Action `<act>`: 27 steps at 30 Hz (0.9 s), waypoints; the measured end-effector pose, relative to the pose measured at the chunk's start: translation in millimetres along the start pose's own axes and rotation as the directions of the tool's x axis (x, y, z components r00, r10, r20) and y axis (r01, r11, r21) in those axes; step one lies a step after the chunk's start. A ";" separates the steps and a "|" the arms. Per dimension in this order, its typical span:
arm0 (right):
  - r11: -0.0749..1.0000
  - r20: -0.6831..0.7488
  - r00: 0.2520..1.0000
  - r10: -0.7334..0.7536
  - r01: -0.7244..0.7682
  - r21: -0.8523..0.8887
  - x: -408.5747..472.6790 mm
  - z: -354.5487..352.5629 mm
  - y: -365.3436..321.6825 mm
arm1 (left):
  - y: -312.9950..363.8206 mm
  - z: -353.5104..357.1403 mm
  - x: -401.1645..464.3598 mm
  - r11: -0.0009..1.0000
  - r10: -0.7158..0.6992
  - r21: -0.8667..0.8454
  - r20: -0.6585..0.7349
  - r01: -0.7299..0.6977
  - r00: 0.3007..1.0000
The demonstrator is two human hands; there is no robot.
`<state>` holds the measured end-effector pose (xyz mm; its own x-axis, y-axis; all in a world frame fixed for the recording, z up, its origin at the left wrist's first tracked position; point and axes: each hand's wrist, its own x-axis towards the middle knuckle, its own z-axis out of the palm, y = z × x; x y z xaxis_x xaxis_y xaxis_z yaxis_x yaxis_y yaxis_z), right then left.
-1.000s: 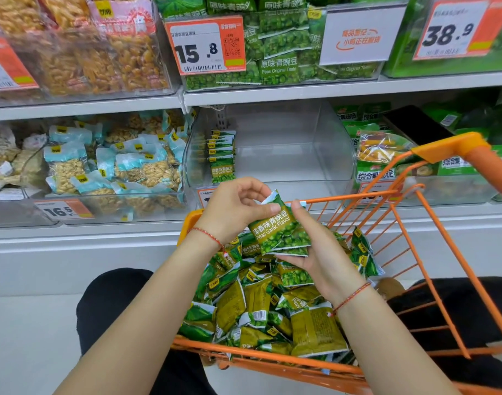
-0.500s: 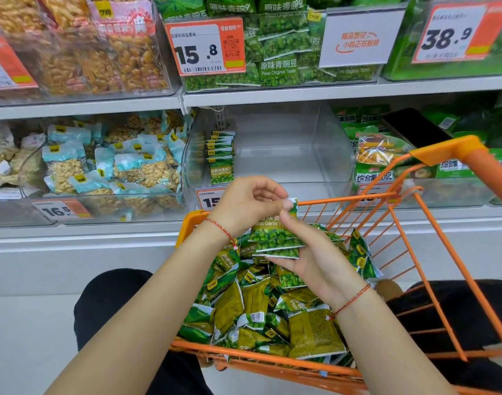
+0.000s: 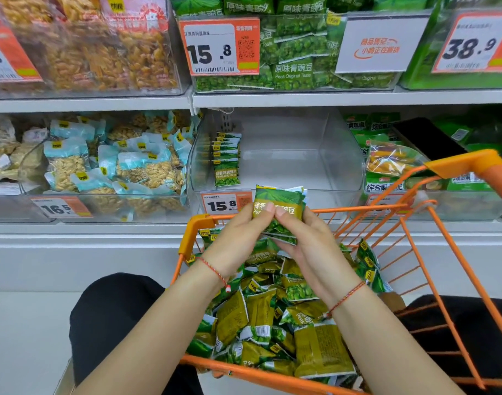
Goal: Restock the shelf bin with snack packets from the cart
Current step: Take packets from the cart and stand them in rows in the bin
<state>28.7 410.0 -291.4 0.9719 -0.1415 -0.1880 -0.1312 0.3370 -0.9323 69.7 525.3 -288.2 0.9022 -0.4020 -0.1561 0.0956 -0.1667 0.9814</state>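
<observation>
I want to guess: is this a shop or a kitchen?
Most likely a shop's snack aisle: shelves carry price tags, bins hold packets, and an orange cart stands in front.

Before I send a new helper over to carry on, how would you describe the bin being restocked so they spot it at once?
Find the orange cart parked at the shelves; the clear plastic bin sits on the lower shelf straight behind it, above a 15.8 price tag. Unlike the packed bins on either side, it is nearly bare, holding only one short row of green pea packets standing at its left wall.
</observation>
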 end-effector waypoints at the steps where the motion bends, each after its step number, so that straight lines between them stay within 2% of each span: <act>1: 0.999 0.021 1.000 0.002 -0.001 -0.053 5.3 1.4 -2.4 | 0.2 -4.5 3.9 1.000 0.014 -0.012 -0.005 -0.015 1.000; 3: 0.990 0.067 0.997 0.025 -0.016 -0.142 17.2 4.9 -10.0 | 2.6 -13.6 10.2 0.997 0.070 0.030 -0.019 -0.069 0.997; 6: 0.983 0.106 0.992 0.074 -0.054 -0.173 37.9 10.0 -22.0 | 8.7 -25.8 20.3 0.988 0.140 0.077 -0.064 -0.135 0.988; 12: 0.956 0.123 0.988 0.095 -0.056 -0.286 79.0 25.7 -36.1 | 0.5 -48.6 56.2 0.987 0.135 0.100 -0.074 -0.128 0.988; 14: 0.944 0.132 0.986 0.100 -0.052 -0.327 94.1 28.7 -40.9 | 1.5 -58.8 65.6 0.987 0.143 0.092 -0.140 -0.131 0.980; 16: 0.935 0.104 0.992 0.078 -0.037 -0.352 112.4 29.4 -45.4 | 2.4 -74.0 74.0 0.961 0.269 0.020 -0.301 -0.275 0.915; 18: 0.934 0.074 0.995 0.064 -0.034 -0.356 132.1 29.1 -48.5 | -2.9 -93.7 81.6 0.895 0.406 0.059 -0.524 -0.443 0.749; 19: 0.933 0.072 0.995 0.072 -0.042 -0.358 142.3 28.8 -48.7 | -9.3 -103.3 86.1 0.868 0.441 0.097 -0.600 -0.487 0.667; 20: 0.926 0.073 0.993 0.092 -0.059 -0.374 153.3 28.3 -47.4 | -13.8 -110.9 88.8 0.855 0.446 0.107 -0.652 -0.508 0.613; 22: 0.878 0.068 0.983 0.173 -0.123 -0.463 175.7 28.0 -40.4 | -17.4 -120.5 93.9 0.853 0.399 0.052 -0.706 -0.519 0.585; 27: 0.694 0.032 0.896 0.443 -0.320 -0.645 221.2 42.0 -5.7 | -19.6 -130.4 111.6 0.872 0.329 -0.004 -0.734 -0.489 0.594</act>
<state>252.7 415.8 -314.7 0.8188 0.0523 -0.5717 -0.5283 -0.3214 -0.7859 223.3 601.1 -310.2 0.8760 0.3673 0.3126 -0.3560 0.0550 0.9329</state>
